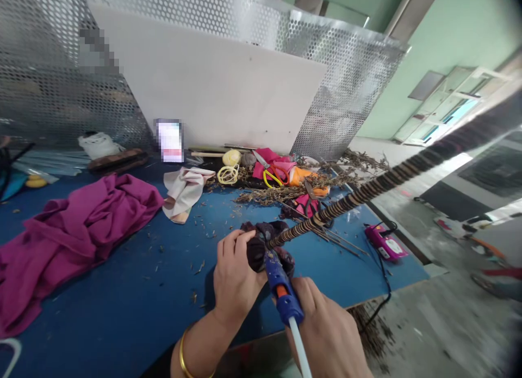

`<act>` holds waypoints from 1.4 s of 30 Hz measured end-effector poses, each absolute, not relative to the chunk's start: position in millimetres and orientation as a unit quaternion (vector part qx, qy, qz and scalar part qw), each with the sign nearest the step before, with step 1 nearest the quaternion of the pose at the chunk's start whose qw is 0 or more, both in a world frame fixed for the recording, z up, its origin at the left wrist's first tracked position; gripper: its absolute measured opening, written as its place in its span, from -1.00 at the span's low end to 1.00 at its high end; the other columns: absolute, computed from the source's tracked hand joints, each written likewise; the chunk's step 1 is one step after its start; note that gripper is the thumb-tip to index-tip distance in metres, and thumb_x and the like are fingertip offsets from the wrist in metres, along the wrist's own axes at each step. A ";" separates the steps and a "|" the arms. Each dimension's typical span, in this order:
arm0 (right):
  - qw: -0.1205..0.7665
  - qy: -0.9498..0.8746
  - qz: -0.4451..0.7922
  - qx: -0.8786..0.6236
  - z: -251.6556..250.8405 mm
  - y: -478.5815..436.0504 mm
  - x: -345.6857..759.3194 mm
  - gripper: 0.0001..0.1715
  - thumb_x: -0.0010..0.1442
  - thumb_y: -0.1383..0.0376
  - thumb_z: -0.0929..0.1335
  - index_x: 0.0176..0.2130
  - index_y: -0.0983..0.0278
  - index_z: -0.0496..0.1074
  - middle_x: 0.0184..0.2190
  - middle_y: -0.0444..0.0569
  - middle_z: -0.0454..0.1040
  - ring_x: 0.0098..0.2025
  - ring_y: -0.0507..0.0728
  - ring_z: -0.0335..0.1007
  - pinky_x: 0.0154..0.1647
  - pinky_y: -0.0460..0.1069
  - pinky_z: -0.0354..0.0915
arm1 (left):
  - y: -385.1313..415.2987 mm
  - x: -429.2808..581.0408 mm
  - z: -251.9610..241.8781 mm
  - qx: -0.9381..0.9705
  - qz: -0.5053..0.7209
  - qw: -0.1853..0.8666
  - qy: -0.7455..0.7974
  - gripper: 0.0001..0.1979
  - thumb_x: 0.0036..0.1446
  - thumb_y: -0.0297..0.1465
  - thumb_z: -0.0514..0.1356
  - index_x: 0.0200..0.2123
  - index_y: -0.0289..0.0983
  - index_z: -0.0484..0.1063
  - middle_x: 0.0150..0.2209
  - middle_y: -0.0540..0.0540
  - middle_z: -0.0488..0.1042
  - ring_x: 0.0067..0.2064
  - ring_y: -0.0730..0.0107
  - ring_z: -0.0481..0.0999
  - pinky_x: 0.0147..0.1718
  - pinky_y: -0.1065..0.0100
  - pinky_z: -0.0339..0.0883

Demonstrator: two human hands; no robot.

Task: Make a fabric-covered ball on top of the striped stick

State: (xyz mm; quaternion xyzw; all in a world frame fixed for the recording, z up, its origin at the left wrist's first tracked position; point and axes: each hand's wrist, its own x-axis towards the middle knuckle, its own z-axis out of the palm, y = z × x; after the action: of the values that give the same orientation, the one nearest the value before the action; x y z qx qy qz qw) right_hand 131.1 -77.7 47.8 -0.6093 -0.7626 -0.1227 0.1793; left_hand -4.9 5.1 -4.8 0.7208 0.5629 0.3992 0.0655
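My left hand is closed around a dark, rounded, cloth-covered piece at the end of a long striped stick. The stick is wrapped in brown and black bands and slants up to the right edge. In my right hand is a blue glue gun, its nozzle end against the dark piece where the stick meets it. A white glue stick runs out of the gun's back. The nozzle tip and most of my right fingers are hidden.
Purple cloth covers the left of the blue table. Scissors, yellow cord and dried twigs lie at the back. A magenta box with a black cable sits near the right edge; a phone leans behind.
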 end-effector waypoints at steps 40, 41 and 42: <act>0.356 -0.704 0.099 -0.607 28.3 -73.0 149.2 -0.77 0.33 0.21 0.19 -0.34 0.24 0.28 -0.54 -0.12 0.40 -0.57 0.07 0.36 -0.55 -0.08 0.20 | 12.2 -5.6 -2.1 0.720 0.384 0.074 0.573 -0.43 -0.11 -0.26 0.35 -0.01 -0.26 0.31 -0.03 -0.25 0.37 0.02 -0.05 0.36 -0.02 0.00 0.30; 0.355 -0.704 0.102 -0.606 27.1 -72.8 151.3 -0.78 0.32 0.21 0.19 -0.34 0.24 0.28 -0.54 -0.12 0.39 -0.57 0.07 0.35 -0.55 -0.09 0.20 | 12.1 -5.4 -1.8 0.720 0.384 0.073 0.573 -0.42 -0.12 -0.27 0.36 -0.01 -0.26 0.31 -0.03 -0.25 0.38 0.02 -0.05 0.36 -0.01 0.00 0.30; 0.354 -0.703 0.106 -0.607 25.6 -72.8 153.9 -0.78 0.32 0.20 0.20 -0.34 0.24 0.27 -0.55 -0.13 0.38 -0.57 0.06 0.35 -0.56 -0.09 0.20 | 12.2 -5.2 -1.7 0.721 0.383 0.072 0.573 -0.42 -0.13 -0.27 0.37 -0.01 -0.26 0.31 -0.03 -0.25 0.38 0.02 -0.05 0.35 -0.01 0.00 0.29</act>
State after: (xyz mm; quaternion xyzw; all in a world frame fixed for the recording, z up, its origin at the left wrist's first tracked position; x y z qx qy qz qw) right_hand 153.9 -72.8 25.6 -0.6073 -0.7031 0.1064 0.3543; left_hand -5.2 12.2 -1.7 0.7207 0.5730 0.3835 0.0715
